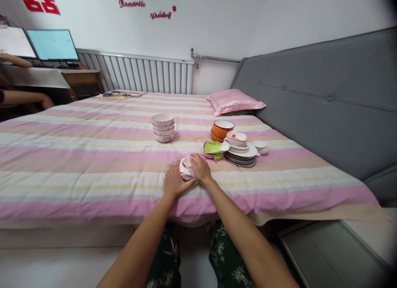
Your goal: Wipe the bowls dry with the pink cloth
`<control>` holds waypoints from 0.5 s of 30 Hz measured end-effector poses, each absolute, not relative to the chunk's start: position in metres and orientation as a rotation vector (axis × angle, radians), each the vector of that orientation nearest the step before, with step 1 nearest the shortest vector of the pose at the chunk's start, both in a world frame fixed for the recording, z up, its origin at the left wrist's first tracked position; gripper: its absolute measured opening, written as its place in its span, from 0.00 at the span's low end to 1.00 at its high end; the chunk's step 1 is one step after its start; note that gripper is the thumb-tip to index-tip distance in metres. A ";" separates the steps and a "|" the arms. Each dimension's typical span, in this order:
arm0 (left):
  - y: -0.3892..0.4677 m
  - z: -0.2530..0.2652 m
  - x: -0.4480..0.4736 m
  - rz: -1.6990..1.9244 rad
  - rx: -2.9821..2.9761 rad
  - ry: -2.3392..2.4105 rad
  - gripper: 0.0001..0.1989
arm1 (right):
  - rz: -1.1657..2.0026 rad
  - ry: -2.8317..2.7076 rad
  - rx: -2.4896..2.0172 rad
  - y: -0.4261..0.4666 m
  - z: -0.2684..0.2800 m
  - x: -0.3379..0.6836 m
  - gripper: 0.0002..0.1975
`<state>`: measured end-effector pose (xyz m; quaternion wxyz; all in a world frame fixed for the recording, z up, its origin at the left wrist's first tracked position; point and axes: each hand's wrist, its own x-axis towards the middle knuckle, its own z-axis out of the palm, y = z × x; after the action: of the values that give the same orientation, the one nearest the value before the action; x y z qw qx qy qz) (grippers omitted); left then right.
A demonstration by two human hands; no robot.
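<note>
A white bowl [185, 167] with a red and dark pattern is between my two hands, low over the near part of the bed. My left hand [173, 181] is wrapped round its left side, thumb across the near edge. My right hand [202, 169] grips it from the right, with bent fingers over the top. Both hands hide much of the bowl, and I cannot tell which way it faces. Past the hands, to the left, stands a stack of several white bowls [163, 128] with red rims.
Right of my hands sit orange bowls [218, 133], a green leaf-shaped dish [213, 147], a stack of plates [240, 159] and white spoons [261, 147]. A pink pillow [235, 102] lies against the grey headboard [325, 81]. Cables [124, 94] lie at the far edge. Another person's arm [15, 60] rests by monitors.
</note>
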<state>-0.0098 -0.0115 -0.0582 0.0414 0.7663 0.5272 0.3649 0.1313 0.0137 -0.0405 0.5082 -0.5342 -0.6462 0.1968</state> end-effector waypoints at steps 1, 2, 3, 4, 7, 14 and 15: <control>-0.011 -0.059 -0.010 1.123 2.346 1.615 0.46 | 0.489 -1.562 -1.287 0.017 -0.042 0.133 0.15; -0.011 -0.060 -0.010 1.128 2.348 1.617 0.46 | 0.506 -1.566 -1.280 0.021 -0.044 0.136 0.15; -0.010 -0.061 -0.010 1.133 2.351 1.620 0.46 | 0.525 -1.567 -1.271 0.024 -0.047 0.139 0.17; -0.009 -0.063 -0.010 1.134 2.357 1.623 0.47 | 0.544 -1.565 -1.260 0.027 -0.049 0.143 0.18; -0.007 -0.067 -0.011 1.126 2.376 1.631 0.47 | 0.592 -1.553 -1.226 0.032 -0.058 0.151 0.20; -0.007 -0.069 -0.011 1.114 2.399 1.661 0.48 | 0.604 -1.484 -1.251 0.027 -0.068 0.153 0.23; -0.008 -0.069 -0.011 1.116 2.398 1.663 0.48 | 0.596 -1.478 -1.259 0.025 -0.067 0.152 0.22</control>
<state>-0.0111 -0.0075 -0.0687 0.0086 0.7675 0.5323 0.3571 0.1521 0.0247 -0.0671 0.5271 -0.5267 -0.6186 0.2492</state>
